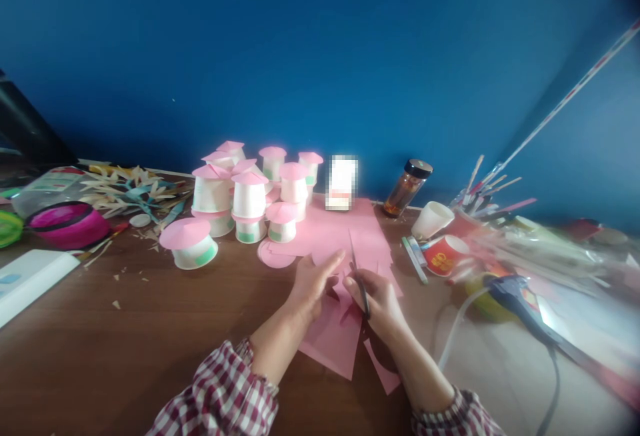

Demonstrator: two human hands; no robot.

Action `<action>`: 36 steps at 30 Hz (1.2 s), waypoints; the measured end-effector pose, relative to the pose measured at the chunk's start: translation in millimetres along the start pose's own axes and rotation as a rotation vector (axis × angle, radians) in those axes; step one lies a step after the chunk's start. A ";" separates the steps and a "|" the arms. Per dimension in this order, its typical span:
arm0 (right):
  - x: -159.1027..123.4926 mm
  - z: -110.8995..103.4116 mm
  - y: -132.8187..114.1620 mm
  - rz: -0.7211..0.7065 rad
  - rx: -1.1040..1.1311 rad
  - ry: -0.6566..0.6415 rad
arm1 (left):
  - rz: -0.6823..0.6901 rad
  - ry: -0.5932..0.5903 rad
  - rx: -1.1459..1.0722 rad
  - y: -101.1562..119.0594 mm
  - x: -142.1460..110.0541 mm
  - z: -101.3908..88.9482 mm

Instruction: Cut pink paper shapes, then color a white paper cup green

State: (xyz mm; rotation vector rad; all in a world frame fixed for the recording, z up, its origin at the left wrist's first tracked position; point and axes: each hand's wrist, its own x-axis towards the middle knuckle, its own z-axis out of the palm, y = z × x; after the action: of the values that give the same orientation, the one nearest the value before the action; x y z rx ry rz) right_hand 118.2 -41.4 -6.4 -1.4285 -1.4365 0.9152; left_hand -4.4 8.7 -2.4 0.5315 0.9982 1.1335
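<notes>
My left hand (311,284) is closed on a piece of pink paper (343,297), its thumb stretched along the top. Wrapped around the handles of a pair of scissors (366,301) is my right hand (384,304); the thin blades point up and away, close beside the paper. Under both hands lie pink sheets (330,343), and a narrow pink offcut (383,373) rests near my right wrist. Several white paper cups (250,201) with pink cone-shaped paper tops stand beyond my left hand, some stacked. Pink paper discs (277,256) lie in front of them.
A bright phone-like screen (341,183) stands against the blue wall. Rightward are a dark-lidded jar (409,188), a red paper cup (445,254) and a blue glue gun (517,296) with its cord. A magenta pouch (70,224) and wood-coloured scraps (145,189) lie leftward.
</notes>
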 end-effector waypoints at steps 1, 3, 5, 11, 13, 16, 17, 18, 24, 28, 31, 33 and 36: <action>0.0 0.3 -0.7 0.002 0.005 0.000 | -0.008 -0.010 -0.001 -0.5 0.3 -0.6; 0.3 0.6 -1.7 0.001 0.022 0.003 | -0.024 -0.039 0.003 -2.1 1.7 -2.2; 0.5 0.8 -2.1 0.000 0.037 0.010 | -0.031 -0.061 0.009 -4.4 3.9 -4.0; 0.7 1.0 0.2 0.001 0.044 0.017 | -0.031 -0.096 0.004 -7.3 6.6 -7.8; 0.9 1.0 1.2 -0.007 0.041 0.021 | -0.031 -0.135 -0.002 -6.6 5.3 -7.4; 1.0 1.0 1.2 -0.003 0.034 0.011 | -0.036 -0.138 -0.019 -5.7 3.5 -5.8; 0.9 1.0 0.8 0.002 0.033 0.009 | -0.037 -0.127 -0.023 -5.7 3.4 -5.3; 0.8 1.0 0.2 0.007 0.035 0.007 | -0.036 -0.116 -0.023 -5.8 3.4 -5.0; -0.6 2.1 -1.3 0.002 0.077 -0.015 | -0.018 -0.119 0.033 -6.7 4.2 -5.7; -0.7 2.3 1.2 0.038 0.105 -0.039 | -0.015 -0.134 0.034 -4.6 1.7 -4.5; -0.4 2.2 3.1 0.035 0.107 -0.026 | -0.017 -0.146 0.034 -3.2 0.0 -3.4; -0.5 2.3 3.1 0.039 0.120 -0.019 | -0.023 -0.155 0.032 -3.1 -0.8 -3.1; -1.2 2.7 0.6 0.066 0.156 -0.041 | -0.020 -0.192 0.016 -3.5 -2.4 -2.8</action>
State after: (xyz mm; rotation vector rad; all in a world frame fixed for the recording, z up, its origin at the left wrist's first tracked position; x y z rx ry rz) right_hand 115.8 -42.3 -8.0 -1.3545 -1.3234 1.0801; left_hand -5.2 4.8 -5.6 0.6302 0.8452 1.0366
